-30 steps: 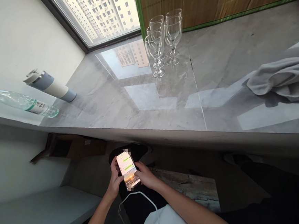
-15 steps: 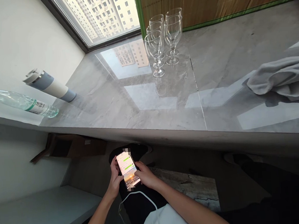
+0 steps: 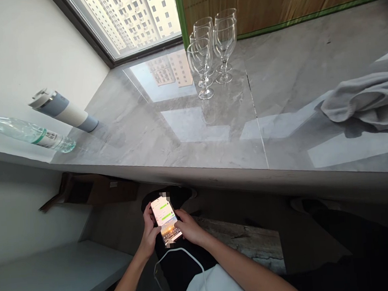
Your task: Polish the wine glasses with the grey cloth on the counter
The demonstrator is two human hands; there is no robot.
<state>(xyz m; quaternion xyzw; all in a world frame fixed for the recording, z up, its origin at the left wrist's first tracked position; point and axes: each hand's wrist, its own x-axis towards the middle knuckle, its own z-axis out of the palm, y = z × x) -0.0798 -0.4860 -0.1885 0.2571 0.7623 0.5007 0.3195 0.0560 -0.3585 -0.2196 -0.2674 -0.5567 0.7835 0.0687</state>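
A lit phone (image 3: 165,217) sits low in the view, below the counter's front edge, held between both hands. My left hand (image 3: 148,233) wraps its fingers round the phone's left side. My right hand (image 3: 188,227) grips the right side, thumb over the screen. A white cable (image 3: 186,258) loops under the phone across my lap. Several empty stemmed glasses (image 3: 211,50) stand upright in a cluster at the back of the grey marble counter (image 3: 193,141), far from both hands.
A grey cloth (image 3: 365,103) lies crumpled at the counter's right. At the left end lean a clear water bottle (image 3: 28,131) and a grey-white tumbler (image 3: 64,111). A window is behind; a low bench (image 3: 49,273) at lower left.
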